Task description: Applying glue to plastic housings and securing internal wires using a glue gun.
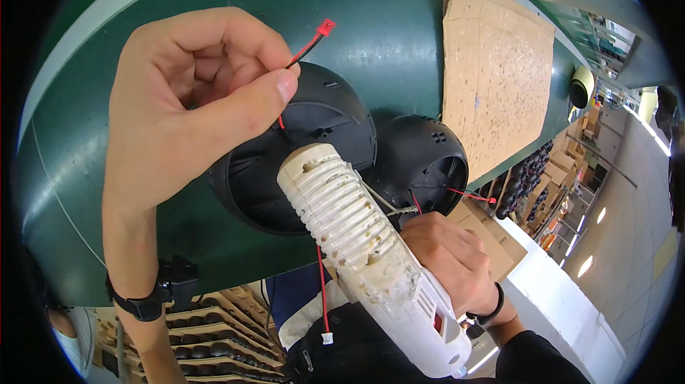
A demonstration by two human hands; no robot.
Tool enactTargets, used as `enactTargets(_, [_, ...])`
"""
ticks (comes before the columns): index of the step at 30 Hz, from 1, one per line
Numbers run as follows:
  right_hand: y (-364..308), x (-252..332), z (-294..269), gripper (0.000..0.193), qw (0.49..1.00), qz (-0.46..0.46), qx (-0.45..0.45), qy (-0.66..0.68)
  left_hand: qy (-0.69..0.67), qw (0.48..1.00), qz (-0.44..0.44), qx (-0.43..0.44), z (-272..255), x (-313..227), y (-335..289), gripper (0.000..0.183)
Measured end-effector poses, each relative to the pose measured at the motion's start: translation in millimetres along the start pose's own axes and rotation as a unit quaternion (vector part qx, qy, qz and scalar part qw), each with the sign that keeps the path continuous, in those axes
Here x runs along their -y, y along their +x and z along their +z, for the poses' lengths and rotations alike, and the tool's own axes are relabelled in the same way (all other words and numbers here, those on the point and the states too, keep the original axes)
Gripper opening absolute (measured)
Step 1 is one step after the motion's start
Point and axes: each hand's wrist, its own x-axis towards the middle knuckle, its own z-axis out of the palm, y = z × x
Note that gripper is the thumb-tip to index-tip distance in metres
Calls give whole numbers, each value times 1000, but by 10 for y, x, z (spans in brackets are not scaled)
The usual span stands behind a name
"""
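Observation:
My left hand (193,105) pinches a thin red-and-black wire (303,54) between thumb and fingertips, with a small red connector (326,27) at its upper end. The wire runs down into a black round plastic shell (342,113) on the green table. My right hand (453,259) is closed round what looks like a white hot glue gun (349,220), its ribbed barrel stained with residue. That barrel covers part of the shell, and its front end lies over the shell's hollow. Beside it sits a smaller black shell (428,145), with red wires coming out.
A spotted cardboard sheet (496,77) lies on the green table (399,20) at the right. A red wire with a white connector (327,338) hangs below the larger shell. Racks of black round parts (221,345) stand below the table edge. Boxes (564,159) fill shelves at far right.

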Motion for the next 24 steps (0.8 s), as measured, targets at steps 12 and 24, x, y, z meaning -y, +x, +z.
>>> enactTargets(12, [-46, -20, 42, 25, 1000, -5, -6, 16, -4, 1000, 0, -11, 17, -8, -5, 7])
enactTargets(24, [-67, 8, 2, 26, 1000, 4, -10, 5, 132, 982, 130, 29, -248, 7, -324, 21])
